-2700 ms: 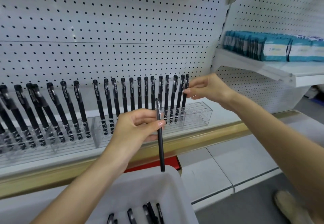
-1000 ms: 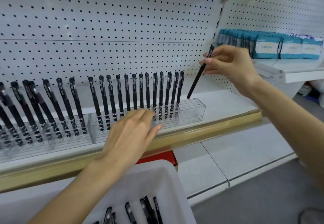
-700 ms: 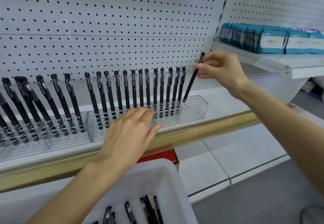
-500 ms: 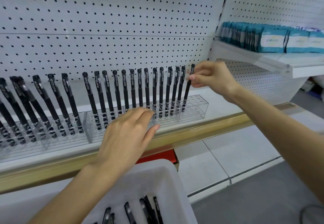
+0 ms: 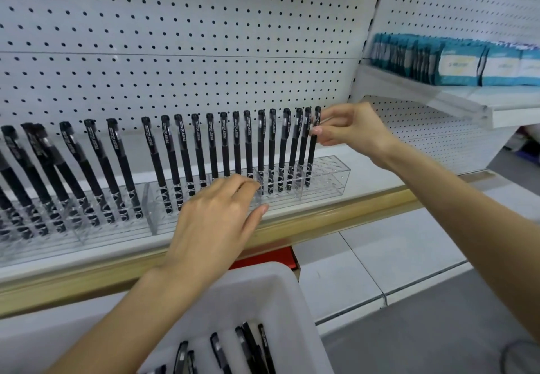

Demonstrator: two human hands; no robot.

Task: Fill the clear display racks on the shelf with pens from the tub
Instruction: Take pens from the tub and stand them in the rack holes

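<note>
Fingers (image 5: 323, 131) of the right hand (image 5: 355, 128) pinched the slotted pen (image 5: 312, 154); the left hand (image 5: 216, 215) rested slack-fingered on the rack (image 5: 330, 174). Skewed release could topple neighbouring pens (image 5: 271, 145).

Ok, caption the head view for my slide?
Right hand pinches a black pen standing in the clear rack, left hand rests on its front; spare pens lie in the white tub.

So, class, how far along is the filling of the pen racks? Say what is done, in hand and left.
Done: black pens line the clear racks, most of the rightmost rack included. In hand: the right hand pinches a pen standing in that rack, while the left hand rests on the rack's front. Left: empty holes at its right end, and loose pens lying in the tub.
</note>
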